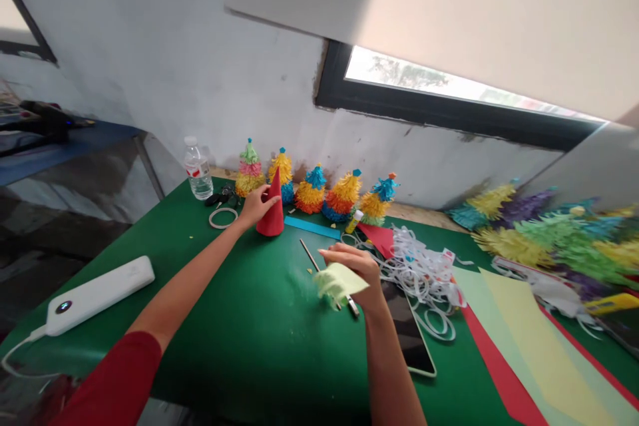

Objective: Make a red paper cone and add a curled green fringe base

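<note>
A red paper cone (pixel 272 218) stands upright on the green table (pixel 239 326). My left hand (pixel 255 206) grips it from the left, fingers and thumb round its middle. Pinched in my right hand (pixel 357 263) is a light green fringed paper strip (pixel 339 281), curled at its fringed end and held above the table. Under that strip lies a thin metal tool (pixel 352 306), partly covered, so its kind cannot be made out. A blue paper strip (pixel 312 227) and a glue stick (pixel 354 221) lie between the cone and the white strips.
Several fringed paper trees (pixel 342 194) line the wall, with more (pixel 559 233) at right. Tangled white strips (pixel 414 266) partly cover a tablet (pixel 407 329). Coloured sheets (pixel 539 339) lie right. A water bottle (pixel 198 173), a tape ring (pixel 223 217) and a power bank (pixel 102 293) are left.
</note>
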